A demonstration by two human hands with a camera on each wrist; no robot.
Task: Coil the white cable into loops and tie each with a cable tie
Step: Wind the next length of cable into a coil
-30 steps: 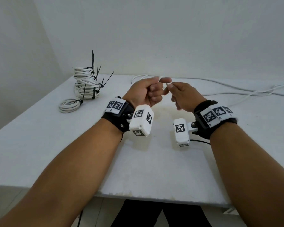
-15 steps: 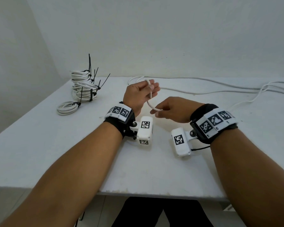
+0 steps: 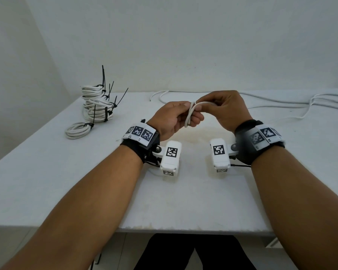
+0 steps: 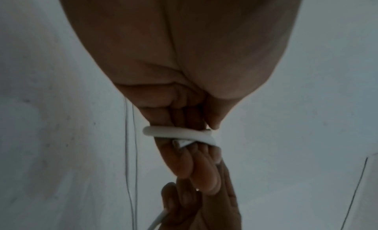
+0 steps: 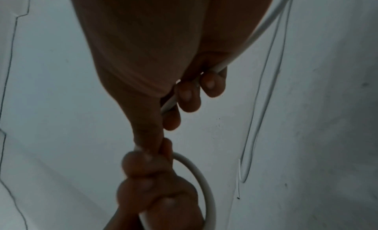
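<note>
Left hand [image 3: 174, 117] is held raised above the white table [image 3: 47, 172], fingers and thumb curled round a small loop of the white cable [image 3: 189, 115]; the loop is seen hanging down across the palm side, two strands together; in the left wrist view the white cable [image 4: 180, 134] is seen crossing the left hand [image 4: 184, 63] just below the curled fingers [image 4: 202, 172]. Right hand [image 3: 224, 110] is held just right of the left hand, touching it at the fingertips; the cable is pinched between thumb and forefinger at the top of the loop and fed through the remaining curled fingers; in the right wrist view the cable [image 5: 196, 173] is seen arcing from the right hand [image 5: 153, 55] round toward the left hand [image 5: 155, 193], and a further length is seen running back past the wrist. Loose cable run [image 3: 281, 106] is laid on the table behind and right of the hands, trailing off toward the right edge; two free ends are seen just behind the left hand. Stack of tied coils [image 3: 98, 106] is set at the far left corner of the table, black cable ties [image 3: 105, 114] standing up from it; one single tied coil [image 3: 77, 130] is laid flat just in front of the stack. Wrist cameras [image 3: 171, 155] are strapped under both wrists.
</note>
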